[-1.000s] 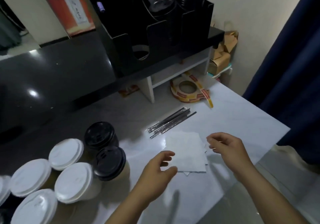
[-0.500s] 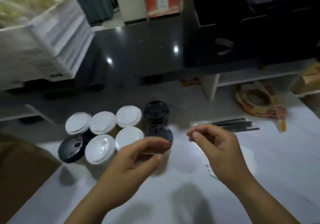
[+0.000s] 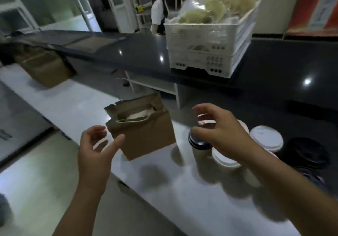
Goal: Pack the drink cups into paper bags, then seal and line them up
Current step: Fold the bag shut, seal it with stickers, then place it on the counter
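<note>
One paper bag (image 3: 146, 131) is being shown standing open-mouthed on the white counter (image 3: 182, 190), a white lid visible inside, unsealed. Left hand (image 3: 95, 150), spread and empty, is being held just beside it. Right hand (image 3: 219, 131), loosely curled and grasping nothing, is being held over a black-lidded cup (image 3: 198, 142). Several white-lidded cups (image 3: 266, 138) are judged as awaiting packing.
</note>
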